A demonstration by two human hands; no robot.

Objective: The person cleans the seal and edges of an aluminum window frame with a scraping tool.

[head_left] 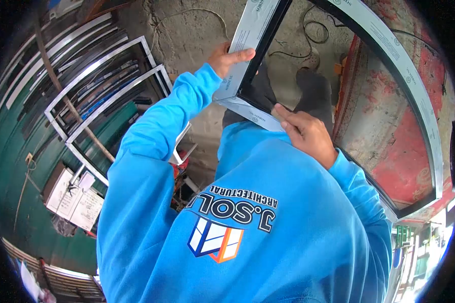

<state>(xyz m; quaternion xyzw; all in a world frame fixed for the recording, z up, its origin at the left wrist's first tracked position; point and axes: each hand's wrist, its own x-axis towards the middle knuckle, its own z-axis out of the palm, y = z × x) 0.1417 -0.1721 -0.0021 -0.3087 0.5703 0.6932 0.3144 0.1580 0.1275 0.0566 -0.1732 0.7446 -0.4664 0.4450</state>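
A large window frame (412,79) with printed pale protective film and a black inner edge is held in front of my body, its near bar against my blue sweatshirt. My left hand (228,60) is closed around the left bar near the corner, thumb across the film and fingers behind. On the near bar, just right of that corner, rests my right hand (308,132), fingers bent over the black inner edge. The right forearm lies along this same bar, hiding part of it.
Metal frames (106,101) and long profiles lean at the left by a green wall (15,161). Handwritten sheets (76,199) hang there. A black cable (316,33) coils on the concrete floor, beside a worn red patterned mat (389,126). A white stool (183,146) stands behind my left arm.
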